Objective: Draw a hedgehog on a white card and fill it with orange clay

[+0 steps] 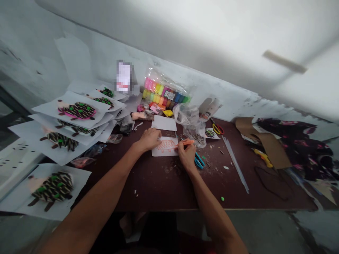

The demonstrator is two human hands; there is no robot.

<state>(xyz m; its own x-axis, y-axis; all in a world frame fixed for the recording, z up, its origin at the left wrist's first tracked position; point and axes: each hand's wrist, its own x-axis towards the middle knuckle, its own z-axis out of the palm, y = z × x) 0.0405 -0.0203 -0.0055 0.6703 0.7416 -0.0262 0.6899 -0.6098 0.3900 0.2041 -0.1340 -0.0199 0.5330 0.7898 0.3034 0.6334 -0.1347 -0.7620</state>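
My right hand [186, 155] is closed around an orange marker [188, 142], its tip at the right side of a small white card [158, 152]. On that card is an orange hedgehog-like drawing [167, 145] with a striped oval body and short legs. My left hand [150, 138] rests on the card's left edge, its fingers bent and partly hidden; nothing shows in it. Just behind lies a blank white card [164, 123]. Close to my right wrist are blue-handled scissors [199, 161], partly covered by the hand.
Stacked sheets bearing hedgehog figures [76, 110] fill the left side. Coloured clay packs [166, 93] lean on the wall at the back. Red-and-yellow scissors [218, 128], clear sticks [235, 165], a yellow cutter [262, 157] and brown cardboard [275, 150] lie to the right.
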